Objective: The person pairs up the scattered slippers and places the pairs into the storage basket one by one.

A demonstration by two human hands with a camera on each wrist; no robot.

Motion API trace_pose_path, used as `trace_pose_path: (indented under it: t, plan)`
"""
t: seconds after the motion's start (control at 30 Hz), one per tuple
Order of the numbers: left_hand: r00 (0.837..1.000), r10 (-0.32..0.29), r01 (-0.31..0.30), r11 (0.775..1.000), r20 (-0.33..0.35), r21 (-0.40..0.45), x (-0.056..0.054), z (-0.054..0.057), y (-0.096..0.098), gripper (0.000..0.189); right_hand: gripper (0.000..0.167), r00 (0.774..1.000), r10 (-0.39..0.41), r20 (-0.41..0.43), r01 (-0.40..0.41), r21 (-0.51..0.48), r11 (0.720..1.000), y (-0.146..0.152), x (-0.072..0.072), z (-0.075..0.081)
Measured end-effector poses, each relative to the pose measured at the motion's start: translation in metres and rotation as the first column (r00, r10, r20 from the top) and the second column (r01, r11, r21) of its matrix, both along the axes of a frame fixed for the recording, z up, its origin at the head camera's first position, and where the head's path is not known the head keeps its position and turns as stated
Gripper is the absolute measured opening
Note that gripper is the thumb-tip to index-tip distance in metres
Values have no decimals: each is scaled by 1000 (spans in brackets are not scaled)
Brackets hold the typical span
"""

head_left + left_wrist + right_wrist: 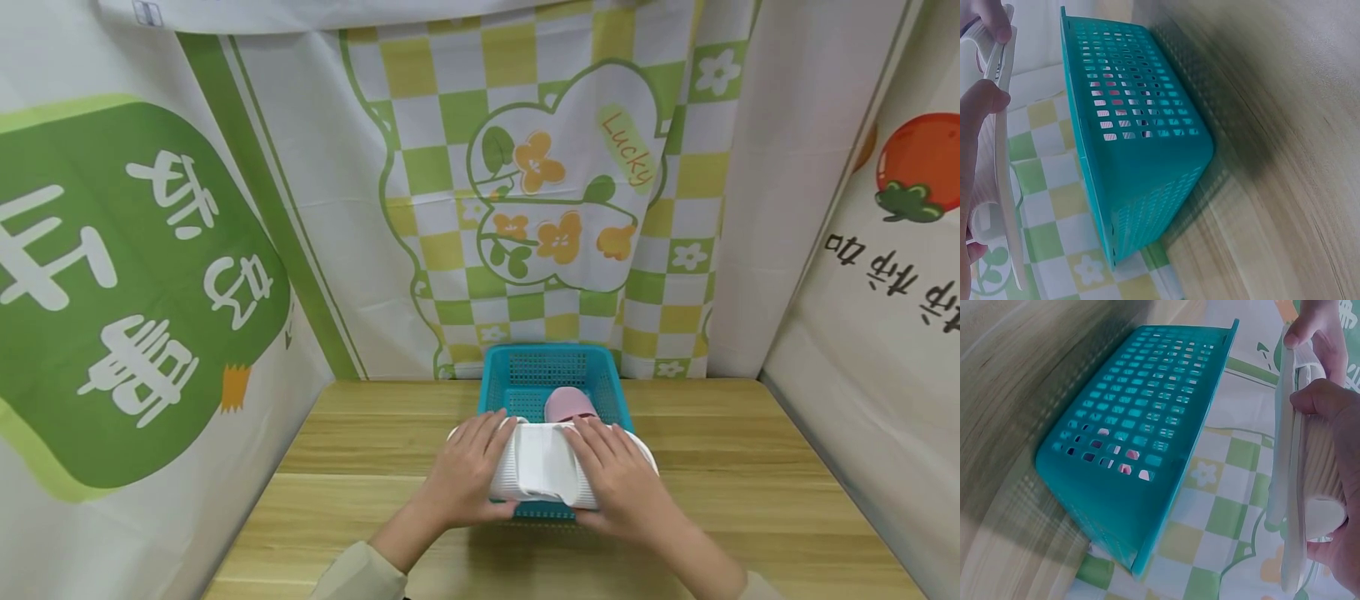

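Observation:
Both hands hold a pair of white slippers (542, 462) with ribbed straps, side by side above the front of a teal plastic basket (619, 396). My left hand (465, 471) grips the left side, fingers over the top and thumb below at the near edge. On the right side, my right hand (626, 483) grips in the same way. The wrist views show the slippers' thin soles (1295, 487) edge-on, higher than the basket rim, with thumbs pressed against them. Inside the basket lies a pink slipper (567, 403), partly hidden behind the white pair.
The basket stands on a wood-grain table (375, 442), near its back edge. Behind it hangs a green and yellow checked cloth (465, 117). White printed cloths close off the left (315, 167) and right (825, 317) sides.

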State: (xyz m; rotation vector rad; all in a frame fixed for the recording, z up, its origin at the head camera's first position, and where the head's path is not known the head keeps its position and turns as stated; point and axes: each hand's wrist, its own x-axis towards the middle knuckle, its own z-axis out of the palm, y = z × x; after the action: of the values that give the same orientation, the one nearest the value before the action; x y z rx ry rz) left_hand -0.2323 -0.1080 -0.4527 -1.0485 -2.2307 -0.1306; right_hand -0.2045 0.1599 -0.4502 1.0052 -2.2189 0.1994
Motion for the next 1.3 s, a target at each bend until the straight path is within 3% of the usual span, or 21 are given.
trace_pose_path:
  t: [0.37, 0.63, 1.3]
  plan:
    - [1000, -20, 20, 1000, -18, 17, 0, -2, 1, 111, 112, 1000, 2, 5, -2, -2, 1000, -4, -1, -2]
    - [1000, -13, 13, 1000, 8, 16, 2, -2, 3, 110, 112, 1000, 2, -16, -2, 1, 1000, -10, 0, -2]
    - [998, -21, 21, 1000, -52, 6, 2, -4, 7, 110, 109, 1000, 3, 2, -3, -6, 1000, -19, 2, -2]
